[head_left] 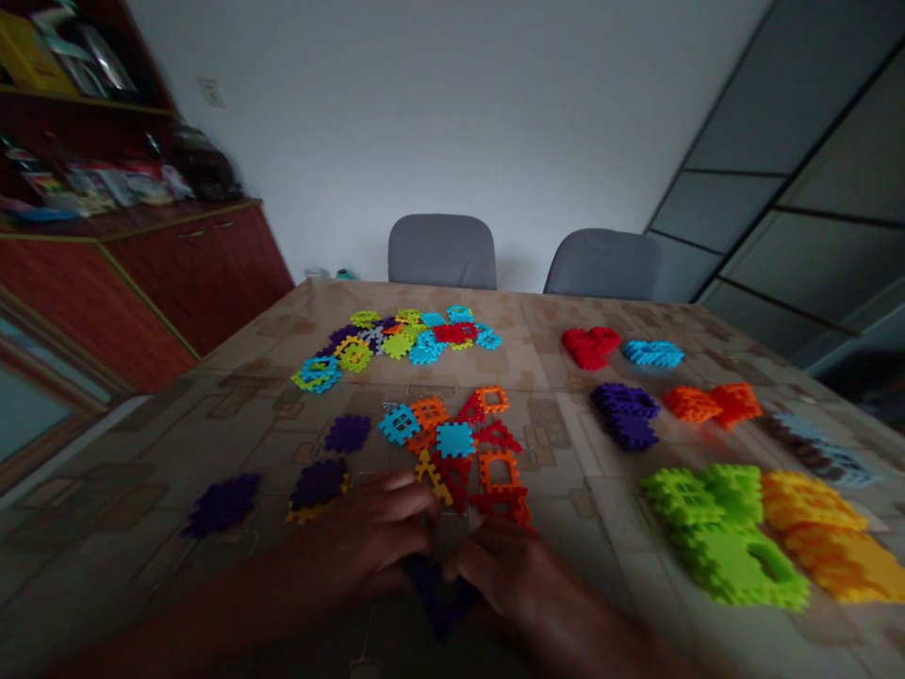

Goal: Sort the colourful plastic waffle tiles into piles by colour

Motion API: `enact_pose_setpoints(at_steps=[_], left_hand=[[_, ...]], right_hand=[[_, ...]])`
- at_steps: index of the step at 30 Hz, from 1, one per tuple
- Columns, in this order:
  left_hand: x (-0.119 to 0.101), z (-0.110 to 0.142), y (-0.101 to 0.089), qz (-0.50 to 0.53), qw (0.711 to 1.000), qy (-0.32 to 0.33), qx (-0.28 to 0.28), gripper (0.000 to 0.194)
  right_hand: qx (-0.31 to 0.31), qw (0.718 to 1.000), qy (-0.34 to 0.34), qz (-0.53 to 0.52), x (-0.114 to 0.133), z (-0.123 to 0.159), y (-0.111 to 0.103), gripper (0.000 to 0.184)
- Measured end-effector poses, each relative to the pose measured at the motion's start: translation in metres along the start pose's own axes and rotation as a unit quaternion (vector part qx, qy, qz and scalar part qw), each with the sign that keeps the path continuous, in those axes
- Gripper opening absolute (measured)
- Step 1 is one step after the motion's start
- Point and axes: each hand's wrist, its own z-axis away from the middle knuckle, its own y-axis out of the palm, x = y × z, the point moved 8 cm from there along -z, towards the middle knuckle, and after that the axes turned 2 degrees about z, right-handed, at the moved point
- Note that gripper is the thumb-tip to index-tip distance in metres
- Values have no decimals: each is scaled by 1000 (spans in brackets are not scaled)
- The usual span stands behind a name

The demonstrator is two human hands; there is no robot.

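**Two hands working a dark purple piece at the counter's near edge**

The left hand [378,533] and the right hand [505,575] are meeting close together low in the view, both curling around a dark purple interlocking piece [438,594] that is showing between and under the fingers. The piece is sitting at the near edge of the counter [551,377], just below a cluster of orange, red and blue waffle tiles [467,453] that is lying flat in front of the fingertips. Both hands are gripping the same purple piece, though the dim light is hiding how the fingers are placed on it.

To the left, three loose purple tiles [318,481] are lying apart on the counter. Farther back, a mixed pile of tiles [400,339] is spreading across the middle. On the right, sorted heaps are sitting in groups: red [590,346], light blue [652,354], purple [626,413], orange [714,404], green [721,533] and yellow [827,533]. Two grey chairs [442,250] are standing behind the counter.

Judging from the grip, the step in hand looks like pressing or fitting purple pieces together. The next move would call for lining up the toothed edges squarely before pushing, since a skewed push could make the slots bind.
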Motion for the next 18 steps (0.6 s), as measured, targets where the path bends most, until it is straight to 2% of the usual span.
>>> enact_pose_setpoints(at_steps=[3,7,14,18], left_hand=[[-3,-27,-12,-3,1000,18,14,8],[-10,-80,-30,-49,996,70,12,13],[-12,-194,-36,-76,989,123,31,17],[-9,-266,-33,-84,989,114,37,22]], right_hand=[[-11,998,33,-60,1,5,-31,18],[-60,992,88,-62,-18,23,-72,21],[-173,978,104,58,-69,73,-145,15],[-202,958,161,123,-108,98,-192,13]])
